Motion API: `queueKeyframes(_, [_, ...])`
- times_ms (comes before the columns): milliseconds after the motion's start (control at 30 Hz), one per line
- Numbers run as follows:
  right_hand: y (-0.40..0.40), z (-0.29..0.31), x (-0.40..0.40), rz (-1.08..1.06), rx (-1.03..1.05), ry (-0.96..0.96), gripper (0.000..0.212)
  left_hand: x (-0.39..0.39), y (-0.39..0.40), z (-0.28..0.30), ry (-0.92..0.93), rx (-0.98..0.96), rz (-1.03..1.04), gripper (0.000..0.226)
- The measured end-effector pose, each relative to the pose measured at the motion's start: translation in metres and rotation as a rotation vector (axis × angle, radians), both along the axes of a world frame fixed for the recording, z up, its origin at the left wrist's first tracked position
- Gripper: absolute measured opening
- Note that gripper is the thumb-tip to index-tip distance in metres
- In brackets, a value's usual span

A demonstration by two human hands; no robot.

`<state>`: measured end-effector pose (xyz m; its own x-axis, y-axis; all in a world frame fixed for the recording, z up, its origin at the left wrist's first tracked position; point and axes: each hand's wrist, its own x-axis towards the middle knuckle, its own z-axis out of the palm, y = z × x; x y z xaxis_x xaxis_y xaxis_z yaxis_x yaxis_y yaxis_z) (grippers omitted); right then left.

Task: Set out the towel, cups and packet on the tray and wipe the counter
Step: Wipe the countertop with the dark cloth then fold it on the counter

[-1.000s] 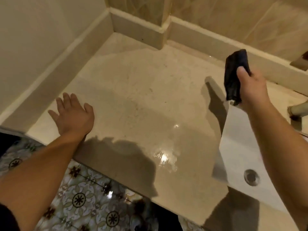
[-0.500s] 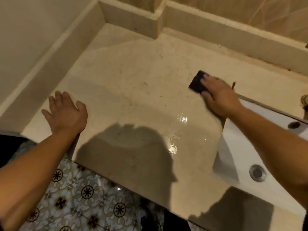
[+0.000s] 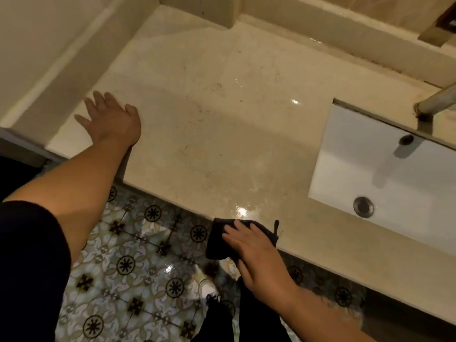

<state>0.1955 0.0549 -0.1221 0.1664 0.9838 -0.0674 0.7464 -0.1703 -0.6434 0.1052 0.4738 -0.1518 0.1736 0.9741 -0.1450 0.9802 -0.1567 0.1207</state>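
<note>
A beige stone counter (image 3: 222,124) fills the middle of the view, with wet glints on it. My right hand (image 3: 256,253) presses a small dark cloth (image 3: 218,240) flat at the counter's front edge, the cloth partly hanging over the edge. My left hand (image 3: 111,119) lies flat on the counter's left end, fingers spread, holding nothing. No tray, cups, towel or packet are in view.
A white rectangular sink (image 3: 385,176) with a metal drain (image 3: 363,206) is set into the counter at the right, under a metal tap (image 3: 436,102). A raised stone backsplash (image 3: 333,33) runs along the back and left. Patterned floor tiles (image 3: 138,267) lie below.
My right hand dropped the dark cloth onto the counter near the back, then drew it toward me to the front edge. My left hand stayed planted on the left end.
</note>
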Motion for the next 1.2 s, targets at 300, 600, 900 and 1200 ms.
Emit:
queueKeyframes(300, [0.035, 0.037, 0.005, -0.709, -0.284, 2.228, 0.054, 0.001, -0.001, 0.002, -0.002, -0.004, 0.002, 0.072])
queueKeyframes(600, [0.073, 0.072, 0.108, -0.73, 0.009, 1.972, 0.053, 0.0, -0.001, -0.001, 0.006, 0.002, 0.009, 0.072])
queueKeyframes(900, [0.208, 0.063, 0.368, -1.029, 0.191, 0.437, 0.038, 0.001, -0.001, -0.002, 0.008, 0.036, 0.019, 0.07])
queueKeyframes(1200, [0.272, -0.024, 0.427, -0.388, -0.085, -0.463, 0.05, 0.002, 0.003, -0.003, 0.004, 0.084, 0.026, 0.071])
